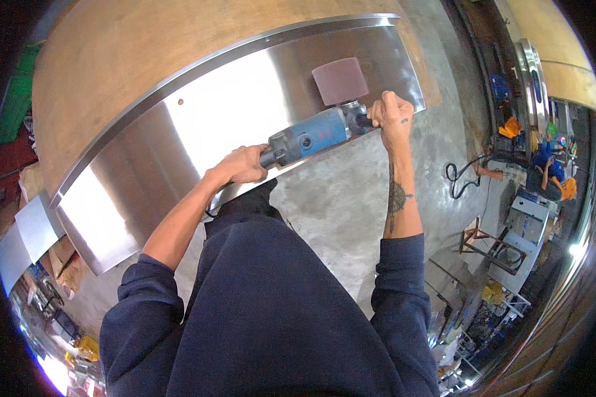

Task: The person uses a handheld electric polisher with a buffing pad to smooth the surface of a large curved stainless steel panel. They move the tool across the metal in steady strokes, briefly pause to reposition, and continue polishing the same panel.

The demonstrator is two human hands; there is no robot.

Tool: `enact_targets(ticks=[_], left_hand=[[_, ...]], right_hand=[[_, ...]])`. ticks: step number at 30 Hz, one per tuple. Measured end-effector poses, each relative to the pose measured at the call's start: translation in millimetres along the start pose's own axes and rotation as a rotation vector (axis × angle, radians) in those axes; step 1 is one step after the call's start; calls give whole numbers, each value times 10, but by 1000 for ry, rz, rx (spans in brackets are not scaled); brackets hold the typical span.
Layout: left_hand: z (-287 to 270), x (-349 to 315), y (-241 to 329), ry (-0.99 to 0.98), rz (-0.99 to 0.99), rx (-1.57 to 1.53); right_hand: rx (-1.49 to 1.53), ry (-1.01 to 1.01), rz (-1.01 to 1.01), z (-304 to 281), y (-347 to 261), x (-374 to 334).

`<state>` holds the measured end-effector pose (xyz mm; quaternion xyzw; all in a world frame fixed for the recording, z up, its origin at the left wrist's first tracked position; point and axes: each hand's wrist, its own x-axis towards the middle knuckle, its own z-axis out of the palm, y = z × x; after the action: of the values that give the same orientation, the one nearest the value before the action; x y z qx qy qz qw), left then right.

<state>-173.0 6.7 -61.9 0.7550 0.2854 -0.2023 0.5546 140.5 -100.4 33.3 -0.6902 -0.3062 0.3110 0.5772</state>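
A blue drum sander (318,134) lies across the near edge of a long sheet of brushed steel (139,145). Its wide, reddish-brown abrasive drum (340,81) is over the right part of the steel and seems to rest on it. My left hand (245,164) is closed round the dark rear grip. Around the black side handle (362,120) near the drum, my right hand (394,119) makes a fist. The steel has a raised lip (245,45) along its far side and one small hole (181,102) left of the middle.
A wooden tabletop (112,59) carries the steel. Grey concrete floor (331,212) lies below and to the right. At the right, a person in blue and orange (555,172) is near a black hose (460,180) and a metal frame (493,248). Flat sheets (36,228) stand at the left.
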Motion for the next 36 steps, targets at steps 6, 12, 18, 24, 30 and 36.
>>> enact_targets(ticks=[6,12,18,24,30,36], left_hand=[[94,192,47,134,100,38],[191,44,173,123,49,39],[154,-150,426,72,-10,39],[220,-158,124,110,77,49],[202,-264,323,103,34,14],[10,-418,467,25,4,-12]], right_hand=[[17,-13,-45,-195,-9,137],[0,-12,-40,-253,-79,29],[-17,-34,-34,-299,-133,27],[17,-55,-26,-212,-132,-57],[42,-60,-8,-249,-271,-38],[46,-45,-7,-215,-417,-109]])
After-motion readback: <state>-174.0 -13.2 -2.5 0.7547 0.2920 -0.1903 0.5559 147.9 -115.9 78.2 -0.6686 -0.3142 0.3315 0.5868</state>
